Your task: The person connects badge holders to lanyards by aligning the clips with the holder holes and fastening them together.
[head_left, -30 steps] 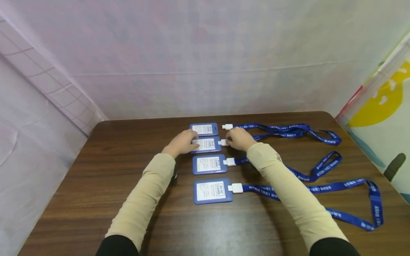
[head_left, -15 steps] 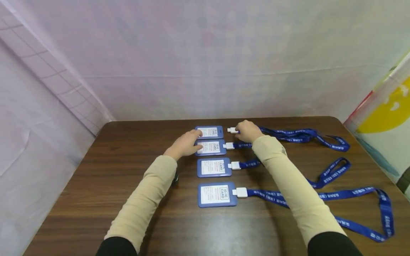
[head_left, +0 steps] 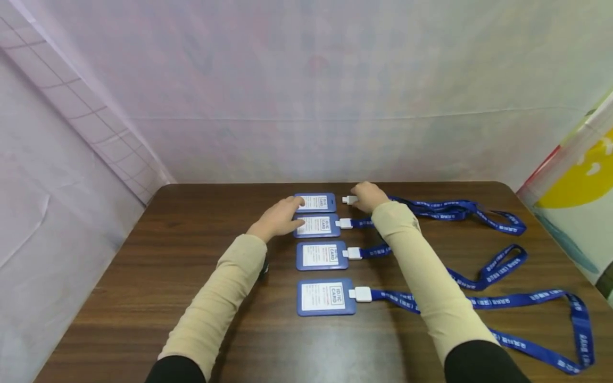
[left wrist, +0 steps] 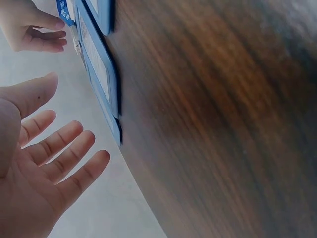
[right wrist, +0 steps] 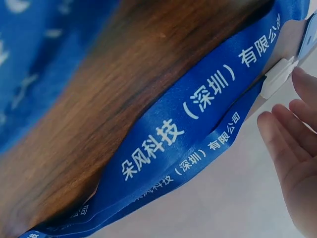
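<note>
Several blue badge holders with white ID cards lie in a column on the brown table. My left hand (head_left: 278,217) is at the left ends of the farthest badge holder (head_left: 316,202) and the second badge holder (head_left: 316,225). Its fingers (left wrist: 67,163) are spread and hold nothing. My right hand (head_left: 370,197) is at the white clip (head_left: 349,200) of the farthest blue lanyard (head_left: 445,208), fingers loosely bent; the right wrist view shows the thumb by that clip (right wrist: 278,78). This clip lies apart from the farthest holder. White clips join the other holders to lanyards.
The third badge holder (head_left: 322,255) and the nearest badge holder (head_left: 326,297) lie closer to me. Their lanyards, including the nearest lanyard (head_left: 581,330), spread rightward under my right arm. A pale curtain (head_left: 316,106) hangs behind the table's far edge.
My right hand has moved away from the second holder's clip to the farthest lanyard's clip. My left hand stays beside the two far holders. The head view has shifted slightly.
</note>
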A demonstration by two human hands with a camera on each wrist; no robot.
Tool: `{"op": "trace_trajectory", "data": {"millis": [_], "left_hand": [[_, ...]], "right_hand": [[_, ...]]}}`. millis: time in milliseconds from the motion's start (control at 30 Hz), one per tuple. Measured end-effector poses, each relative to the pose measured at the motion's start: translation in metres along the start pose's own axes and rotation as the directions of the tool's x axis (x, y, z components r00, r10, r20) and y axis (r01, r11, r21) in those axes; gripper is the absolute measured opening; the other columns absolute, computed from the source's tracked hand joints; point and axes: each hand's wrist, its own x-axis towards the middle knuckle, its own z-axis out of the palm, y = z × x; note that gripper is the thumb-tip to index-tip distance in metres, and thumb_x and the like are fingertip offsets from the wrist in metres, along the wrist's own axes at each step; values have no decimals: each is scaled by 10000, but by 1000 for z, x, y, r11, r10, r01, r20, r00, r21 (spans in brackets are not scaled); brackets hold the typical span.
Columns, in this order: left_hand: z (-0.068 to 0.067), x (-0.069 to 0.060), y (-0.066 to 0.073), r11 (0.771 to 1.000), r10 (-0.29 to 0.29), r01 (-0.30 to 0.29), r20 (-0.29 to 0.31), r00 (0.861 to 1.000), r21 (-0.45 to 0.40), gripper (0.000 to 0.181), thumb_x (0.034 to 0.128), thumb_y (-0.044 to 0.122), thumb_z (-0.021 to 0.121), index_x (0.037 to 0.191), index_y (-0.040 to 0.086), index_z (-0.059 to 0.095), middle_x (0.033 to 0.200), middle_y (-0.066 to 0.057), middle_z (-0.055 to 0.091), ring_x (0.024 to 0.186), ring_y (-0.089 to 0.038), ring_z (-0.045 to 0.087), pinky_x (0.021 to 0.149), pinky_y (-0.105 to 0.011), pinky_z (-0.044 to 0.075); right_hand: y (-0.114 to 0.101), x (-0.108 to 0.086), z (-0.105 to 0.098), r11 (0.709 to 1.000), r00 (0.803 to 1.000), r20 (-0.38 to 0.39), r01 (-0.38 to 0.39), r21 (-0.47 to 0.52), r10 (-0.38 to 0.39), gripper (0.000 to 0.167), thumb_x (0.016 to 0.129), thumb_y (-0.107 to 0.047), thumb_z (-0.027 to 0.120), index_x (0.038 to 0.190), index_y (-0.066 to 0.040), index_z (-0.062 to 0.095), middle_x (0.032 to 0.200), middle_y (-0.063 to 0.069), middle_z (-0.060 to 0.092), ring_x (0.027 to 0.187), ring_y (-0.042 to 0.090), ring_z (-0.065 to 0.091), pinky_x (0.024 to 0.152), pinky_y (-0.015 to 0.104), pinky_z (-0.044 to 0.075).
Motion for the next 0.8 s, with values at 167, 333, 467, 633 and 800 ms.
{"op": "trace_trajectory", "data": {"millis": [167,333,467,633,800], "left_hand": [[-2,-1,1,1000,-6,6,7,1000,-8,469,871,225,605,1262,29,435,1173,-154,513,1069,-275,508,908,-392,429],[-4,-3,0,1000,-25,25,10,1000,-16,471,873,217,605,1268,30,429,1172,-154,511,1067,-271,507,903,-391,431],[-5,-2,2,1000,-14,14,11,1000,-21,474,875,217,604,1272,29,425,1181,-158,508,1072,-272,504,907,-390,429],[-7,3,3,1000,4,-4,5,1000,-18,491,871,212,606,1283,20,421,1199,-170,498,1096,-291,491,925,-399,417],[-8,9,3,1000,3,-3,-1,1000,4,496,868,211,608,1287,23,419,1210,-163,490,1107,-290,481,925,-397,415]], "right_hand": [[-1,5,-1,999,999,31,-40,25,40,311,802,-59,653,1092,47,620,1072,198,616,981,337,570,868,434,455],[-1,10,2,998,998,38,-44,37,43,238,801,-55,640,1023,27,661,1010,176,638,918,315,589,827,418,475],[1,9,3,999,999,17,-33,33,33,205,796,-61,632,980,15,682,972,163,651,889,311,595,811,417,478],[3,5,3,1000,1000,-17,2,-6,-2,185,794,-64,622,951,0,696,957,155,656,887,318,591,808,418,471],[2,5,4,1000,999,-33,-11,-5,11,178,788,-59,624,941,7,688,954,168,646,904,333,580,823,424,469]]}}
